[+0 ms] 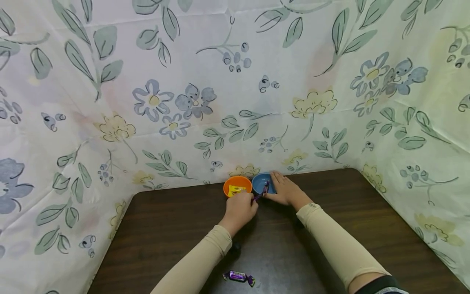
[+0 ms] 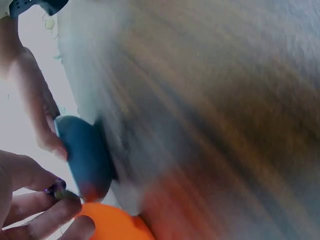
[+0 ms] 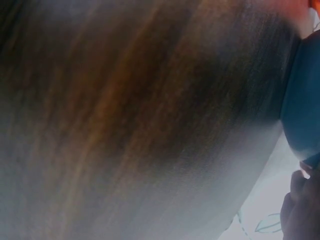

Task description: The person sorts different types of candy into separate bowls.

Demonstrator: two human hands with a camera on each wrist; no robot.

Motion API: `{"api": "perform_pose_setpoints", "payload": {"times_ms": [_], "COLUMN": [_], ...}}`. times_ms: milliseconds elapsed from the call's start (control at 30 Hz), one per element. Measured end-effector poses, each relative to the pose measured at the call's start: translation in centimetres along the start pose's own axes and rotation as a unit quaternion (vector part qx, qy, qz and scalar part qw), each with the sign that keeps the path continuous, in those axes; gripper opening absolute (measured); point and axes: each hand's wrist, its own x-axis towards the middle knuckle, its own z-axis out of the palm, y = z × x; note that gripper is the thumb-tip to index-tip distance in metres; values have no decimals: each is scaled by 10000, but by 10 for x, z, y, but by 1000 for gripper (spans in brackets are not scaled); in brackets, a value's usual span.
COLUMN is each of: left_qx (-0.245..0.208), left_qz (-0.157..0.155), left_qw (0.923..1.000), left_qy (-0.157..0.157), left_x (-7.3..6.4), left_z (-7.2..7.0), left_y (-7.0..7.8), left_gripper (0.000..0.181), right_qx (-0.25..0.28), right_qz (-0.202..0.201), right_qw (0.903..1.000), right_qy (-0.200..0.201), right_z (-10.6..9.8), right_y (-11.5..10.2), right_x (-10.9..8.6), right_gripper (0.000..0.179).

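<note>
In the head view my left hand [image 1: 240, 210] pinches one end of a purple-wrapped candy [image 1: 265, 188] between thumb and fingers. The candy slants up and right over the near rim of a small blue bowl [image 1: 260, 178]. Around that bowl's right side, my right hand [image 1: 288, 191] holds it, thumb at the front and fingers toward the back. An orange bowl [image 1: 238, 179] stands close on the left, with yellow-wrapped candy [image 1: 235, 190] inside; the left hand partly covers its front. The left wrist view shows the pinched wrapper [image 2: 56, 188] beside the blue bowl [image 2: 86, 155].
Another purple-wrapped candy [image 1: 238, 277] lies near the front of the dark wooden table [image 1: 165, 228]. A floral cloth [image 1: 227, 98] hangs behind the table and along its sides, close behind both bowls.
</note>
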Motion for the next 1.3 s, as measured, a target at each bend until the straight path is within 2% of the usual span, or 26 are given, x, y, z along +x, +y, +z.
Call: {"api": "perform_pose_setpoints", "payload": {"times_ms": [200,433,667,833,967,1167,1300], "left_qx": [-36,-175,-265,-71,-98,-471,-718], "left_qz": [88,-60,-181,-154,-67,383,725], "left_qw": [9993,9988,9992,9996,9999,9974,9925], "left_qy": [365,446,231,234,-42,-399,-670], "left_x": [-1,8,25,37,44,39,26], "left_z": [-4,-7,-4,-2,-2,-8,-16], "left_y": [-4,-6,-4,2,4,1,-5], "left_gripper": [27,31,39,28,31,34,33], "right_qx": [104,137,172,148,95,-100,-44], "right_qz": [66,118,57,-19,-26,-55,-26], "right_qw": [9999,9998,9997,9998,9998,9999,9999], "right_qy": [-46,-104,-154,-131,-143,-118,-104], "right_z": [4,7,9,9,4,-1,0], "right_y": [1,3,3,1,-2,1,4], "right_x": [-3,-3,-3,-3,-2,0,1], "right_gripper": [108,109,109,108,104,102,105]}}
